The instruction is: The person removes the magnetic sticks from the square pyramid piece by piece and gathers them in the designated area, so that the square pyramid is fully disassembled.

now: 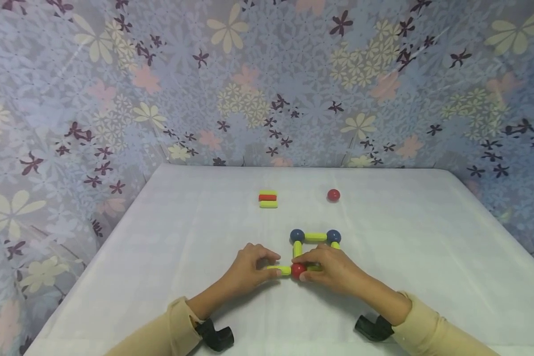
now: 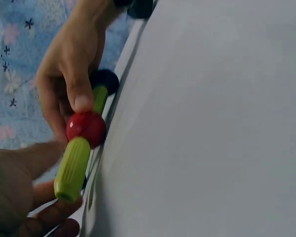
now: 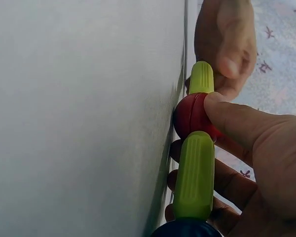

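Three sides of a square frame assembled on the white surface; left hand pinching a green rod against the red ball; right hand gripping that ball; spare rods and a loose red ball unused.

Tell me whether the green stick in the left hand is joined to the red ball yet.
Joined: the green stick butts end-on against the red ball.

White-covered bench before a floral-patterned backdrop. Toward the far edge lie a small stack of sticks, yellow-green, red, yellow-green, and, well apart to its right, a lone red ball.
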Tool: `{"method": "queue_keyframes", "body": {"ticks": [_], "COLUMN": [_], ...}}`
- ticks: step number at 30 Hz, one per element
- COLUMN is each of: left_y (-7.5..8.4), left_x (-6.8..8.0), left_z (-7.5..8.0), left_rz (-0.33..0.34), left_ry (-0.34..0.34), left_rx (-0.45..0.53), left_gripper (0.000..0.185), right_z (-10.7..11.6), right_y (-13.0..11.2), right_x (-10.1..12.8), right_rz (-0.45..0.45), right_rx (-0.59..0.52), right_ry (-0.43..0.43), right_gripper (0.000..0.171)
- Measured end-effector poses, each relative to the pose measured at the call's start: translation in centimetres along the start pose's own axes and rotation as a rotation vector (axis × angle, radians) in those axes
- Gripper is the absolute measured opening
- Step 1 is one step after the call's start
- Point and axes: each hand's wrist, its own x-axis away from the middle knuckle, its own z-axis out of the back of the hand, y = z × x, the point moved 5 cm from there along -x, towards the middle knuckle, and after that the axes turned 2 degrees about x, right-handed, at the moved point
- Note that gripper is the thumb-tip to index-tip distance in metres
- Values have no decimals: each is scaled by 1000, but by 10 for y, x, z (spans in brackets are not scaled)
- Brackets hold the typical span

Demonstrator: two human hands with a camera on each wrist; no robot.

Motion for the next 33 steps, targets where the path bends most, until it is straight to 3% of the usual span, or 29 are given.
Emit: {"method": "queue_keyframes", "body": {"ticks": [5, 12, 16, 20, 24, 28, 33], "left_y": [6, 8, 7, 0, -10, -18, -30], "left_x": [6, 6, 6, 6, 3, -13, -50], "left_z": [-5, -7, -6, 1, 12, 21, 35], "left_rz": [-10, -8, -4, 14, 21, 30, 60], "left_ry": [24, 71, 62, 46, 77, 133, 231], "left_rx": [-65, -62, -60, -26, -3, -56, -171], "left_gripper": [29, 22, 20, 19, 18, 20, 23], "right_z": [1, 1, 1, 1, 1, 2, 1], "right_y": [-1, 0, -1, -2, -2, -1, -2], "right_x": [1, 0, 0, -1, 0, 0, -1], "right_rz": [1, -17, -11, -4, -7, -13, -17], "right_rx": [-1, -11, -12, -10, 6, 8, -10], "right_ry": [9, -4, -3, -8, -16, -15, -24], "right_gripper": [34, 35, 34, 35, 35, 34, 35]}}
